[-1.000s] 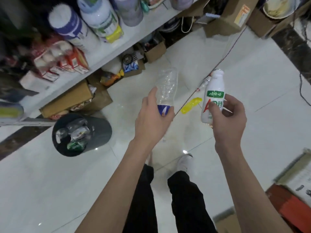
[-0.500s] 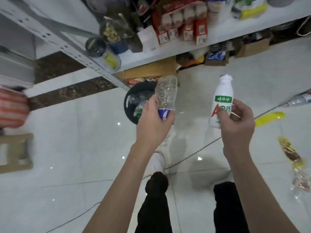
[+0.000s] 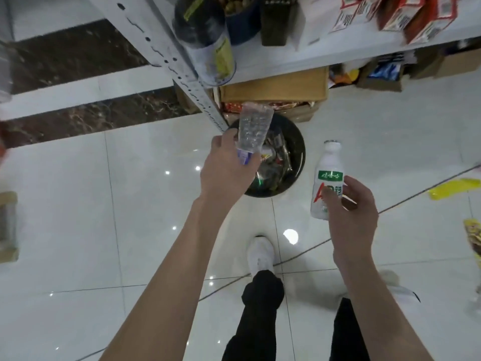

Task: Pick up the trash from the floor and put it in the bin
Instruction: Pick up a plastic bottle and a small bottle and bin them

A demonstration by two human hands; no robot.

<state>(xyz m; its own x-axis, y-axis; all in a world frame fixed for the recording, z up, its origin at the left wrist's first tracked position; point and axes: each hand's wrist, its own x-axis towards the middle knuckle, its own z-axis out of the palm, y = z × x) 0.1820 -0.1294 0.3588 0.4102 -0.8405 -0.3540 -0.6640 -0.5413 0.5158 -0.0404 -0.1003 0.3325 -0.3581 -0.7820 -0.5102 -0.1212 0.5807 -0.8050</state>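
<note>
Your left hand [image 3: 229, 168]: closed around the blue-labelled lower end of a crumpled clear plastic bottle [image 3: 253, 128], which it holds tilted directly over the round black bin [image 3: 296, 142].

Your right hand [image 3: 348, 212]: fingers and thumb wrapped around the lower half of a white plastic drink bottle with a green and red label [image 3: 328, 173], held upright, just right of the bin and above the floor.

The bin: stands on the white glossy tiled floor [image 3: 130, 204], just ahead of your white shoe [image 3: 261, 254]; it holds crumpled wrappers and clear plastic scraps.

Far side of the bin: a cardboard box [image 3: 273, 87] of packets, tucked under a white metal shelf [image 3: 325, 56] with a perforated upright. On the shelf stand a clear jar with a yellow label [image 3: 213, 53], dark containers, and red and white cartons [image 3: 416, 16].

Floor, right: a flat yellow wrapper [image 3: 454, 188], well apart from the bin; nearer you at the right edge, a second yellow printed wrapper [image 3: 473, 238]. A thin dark cable [image 3: 299, 256] runs across the tiles between your feet and the bin.
</note>
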